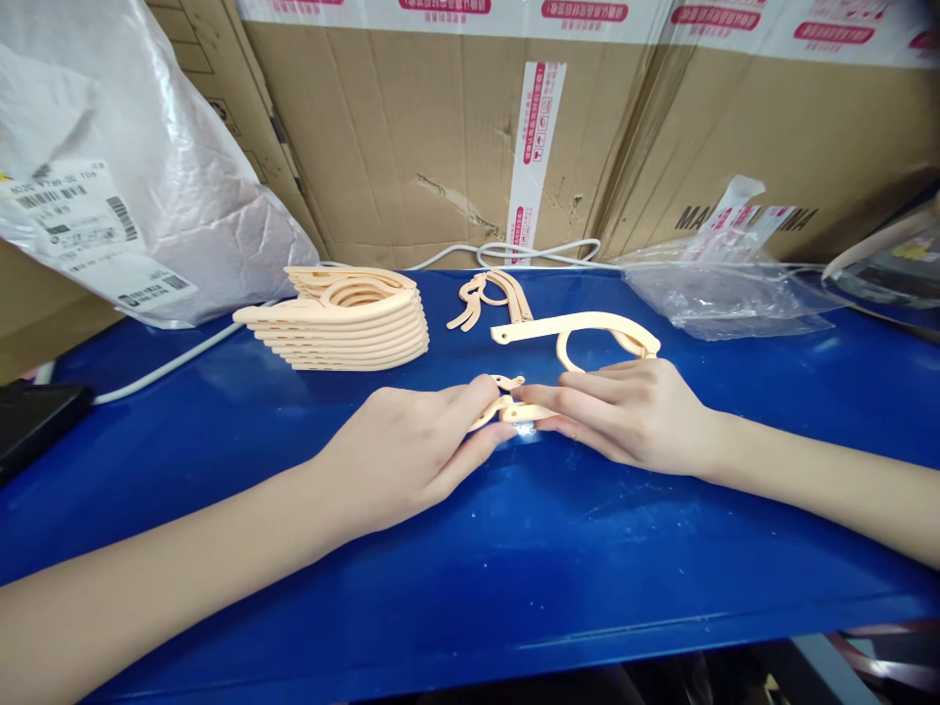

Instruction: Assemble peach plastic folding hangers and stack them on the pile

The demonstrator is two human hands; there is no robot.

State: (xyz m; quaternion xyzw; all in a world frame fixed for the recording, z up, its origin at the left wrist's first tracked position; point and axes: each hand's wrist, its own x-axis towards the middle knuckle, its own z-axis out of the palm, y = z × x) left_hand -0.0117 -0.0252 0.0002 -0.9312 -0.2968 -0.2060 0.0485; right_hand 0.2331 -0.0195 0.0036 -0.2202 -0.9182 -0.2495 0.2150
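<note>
Over the blue tabletop my hands meet at the middle. My left hand (415, 441) pinches a small curved cream plastic piece (483, 415), which looks like a folding-hanger hook part; its fingers cover much of it. My right hand (635, 416) grips a cream hanger arm (525, 412), whose holed end touches or nearly touches the left piece. Just beyond the fingertips a small curved tip (508, 381) shows. Behind my right hand lies another long hanger arm (587, 326) with a ring-like part (567, 348), partly hidden by the hand.
A stack of cream folded hangers (338, 328) stands at the back left. Loose hanger parts (495, 297) lie at the back middle. Clear plastic bags (727, 289), a white cable (176, 352), a black device (40, 421), a white parcel bag (147, 186) and cardboard boxes (411, 127) surround the table.
</note>
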